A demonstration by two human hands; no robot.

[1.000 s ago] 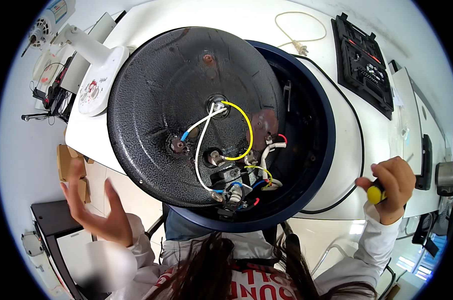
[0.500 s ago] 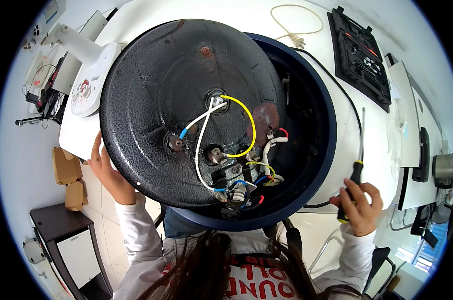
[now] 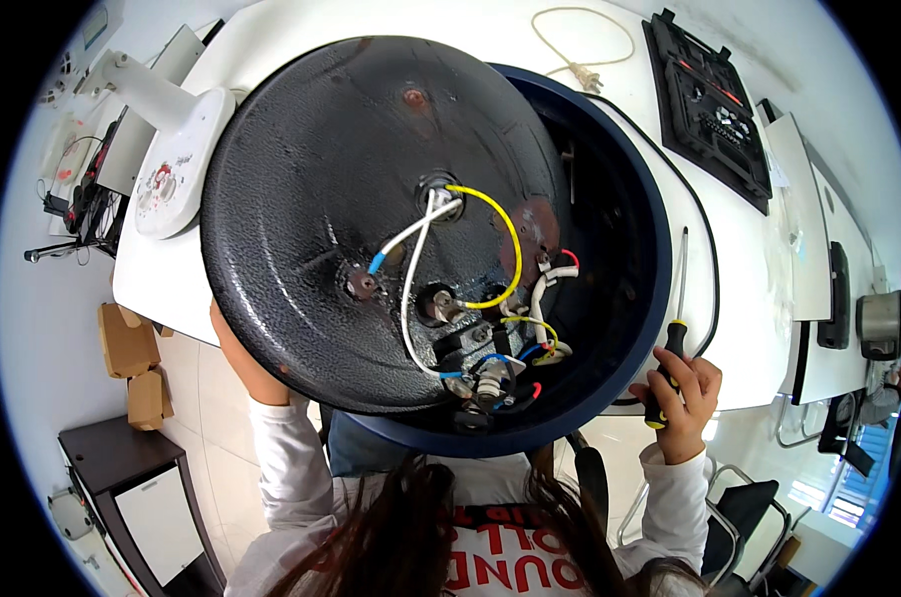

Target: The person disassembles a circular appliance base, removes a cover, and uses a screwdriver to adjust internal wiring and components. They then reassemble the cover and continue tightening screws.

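A large round black metal plate with wires and fittings lies tilted across a dark blue round housing. My left hand is at the plate's lower left edge, its fingers hidden behind the rim. My right hand is closed round a screwdriver with a black and yellow handle, its shaft pointing away from me. It is just right of the housing, apart from the wires. White wires, a yellow wire and a ceramic-looking fitting sit on the plate.
A black tool case lies open at the back right of the white table. A pale cord with a plug and a black cable lie behind the housing. A white stand is at the left; cardboard boxes are beyond the table edge.
My left hand has moved in toward the plate, its spread fingers now hidden behind the rim. My right hand has brought the screwdriver left, closer to the housing.
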